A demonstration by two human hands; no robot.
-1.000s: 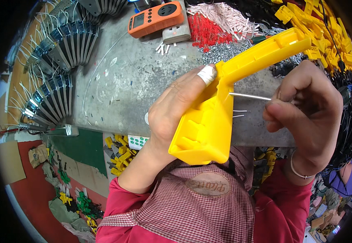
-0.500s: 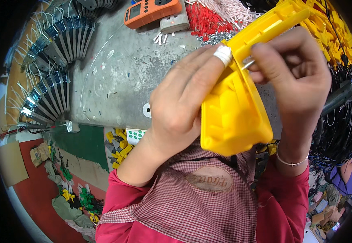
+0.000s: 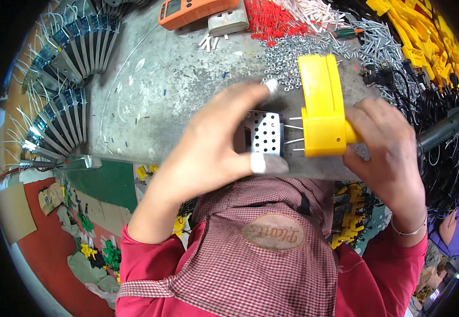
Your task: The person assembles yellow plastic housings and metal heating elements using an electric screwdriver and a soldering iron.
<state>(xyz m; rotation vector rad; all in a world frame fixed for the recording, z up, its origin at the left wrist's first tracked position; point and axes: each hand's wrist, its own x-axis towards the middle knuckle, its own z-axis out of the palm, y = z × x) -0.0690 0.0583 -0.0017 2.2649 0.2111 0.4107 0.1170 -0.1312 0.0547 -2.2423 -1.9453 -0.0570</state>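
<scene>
view from a head-worn camera looking down at a person's two bare hands over a grey metal workbench (image 3: 150, 100). the left hand (image 3: 213, 142) pinches a small perforated metal plate (image 3: 266, 132) between the thumb below and the fingers above, with pale tape wrapped on the thumb tip and on one fingertip. thin metal pins stick out from the plate's right edge toward a yellow plastic housing (image 3: 322, 105). the right hand (image 3: 388, 142) is closed around the right end of that housing, holding it upright just beside the plate; the pins span the small gap between the two parts, and whether they enter the housing cannot be told. both parts are held in the air above the near edge of the bench, in front of the person's checked apron (image 3: 261, 264) and red sleeves. on the bench beyond lie an orange handheld meter (image 3: 195, 10) at the top, a scatter of small silver screws (image 3: 287, 53), red and white sleeves of wire tubing (image 3: 277, 16), a heap of yellow plastic parts (image 3: 425, 37) at the upper right, and rows of dark finned parts with wire leads (image 3: 60, 79) fanned along the left edge. black cables (image 3: 446, 158) hang at the right.
</scene>
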